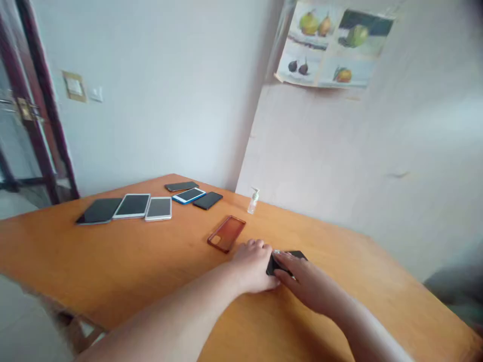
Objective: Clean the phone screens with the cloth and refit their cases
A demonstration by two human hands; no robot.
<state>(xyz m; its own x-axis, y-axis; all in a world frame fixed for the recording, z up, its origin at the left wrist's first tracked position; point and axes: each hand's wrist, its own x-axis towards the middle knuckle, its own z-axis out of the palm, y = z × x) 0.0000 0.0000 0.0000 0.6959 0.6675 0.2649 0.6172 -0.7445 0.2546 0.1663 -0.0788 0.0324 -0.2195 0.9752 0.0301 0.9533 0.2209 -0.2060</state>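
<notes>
Black phone [298, 255] flat on table [124, 266] — judged light, rigid, slick, breakable; both hands' fingers [281, 261] clasp its near end — grip edges

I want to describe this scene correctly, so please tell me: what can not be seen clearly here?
- Black phone, head view: mostly covered by the left hand and right hand; the grip on it cannot be judged.
- Small bottle: too small to read.
- Fruit poster: blurred, top cut off.

Black phone [292, 256], red translucent case [226, 233], orange-brown wooden table [113, 266].
</notes>
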